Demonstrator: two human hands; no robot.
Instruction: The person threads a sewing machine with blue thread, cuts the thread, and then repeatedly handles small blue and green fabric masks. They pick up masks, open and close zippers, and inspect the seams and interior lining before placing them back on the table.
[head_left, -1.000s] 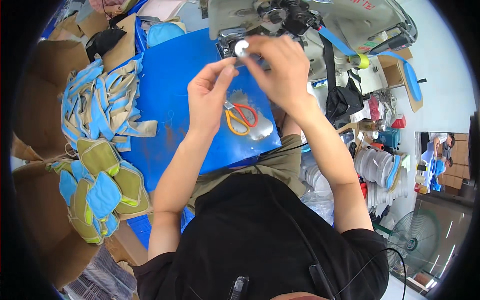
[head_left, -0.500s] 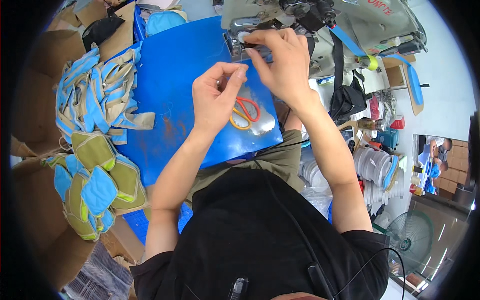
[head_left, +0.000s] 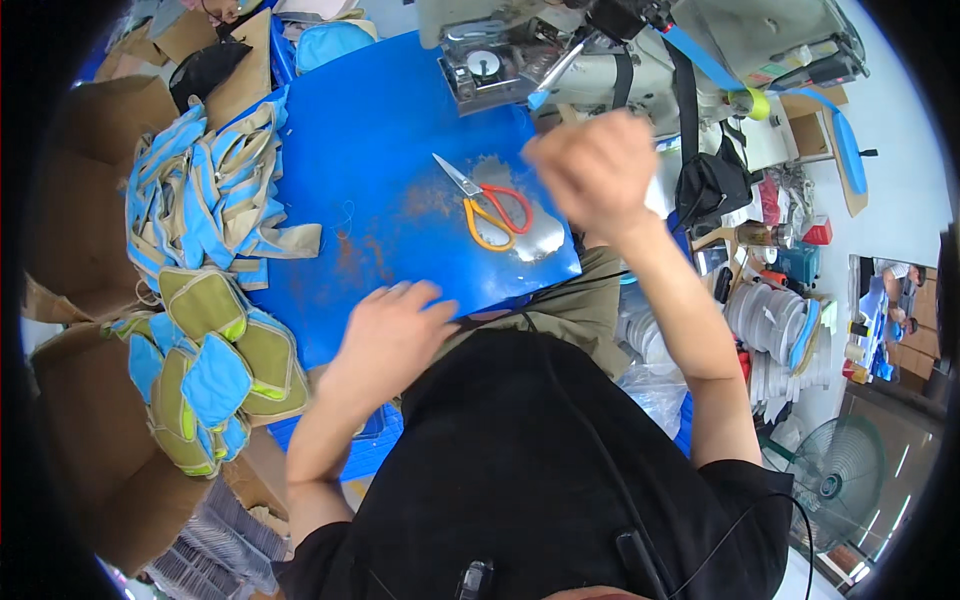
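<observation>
Two hands: left hand (head_left: pixel 392 328) released, fingers spread at near edge of one blue table (head_left: pixel 370 130); right hand (head_left: pixel 596 165) blurred, curled, can't tell if grasping, near one sewing machine (head_left: pixel 655 88). One scissors (head_left: pixel 473 191) on table, between hands.

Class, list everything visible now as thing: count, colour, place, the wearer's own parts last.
Table: one, blue, centre
Scissors: one pair, red and orange handles, on table
Sewing machine: one, pale grey, top right
Disc: one, silver, on machine's base
Strips: many, blue and beige, table's left side
Padded pieces: several, olive and blue, below strips
Cardboard boxes: several, brown, left
Bag: one, black, right of table
Rolls: many, white, right
Fan: one, green, lower right
Shirt: one, black, bottom centre
Left grip: one, bare, at table's near edge
Right grip: one, bare, blurred, right of scissors
</observation>
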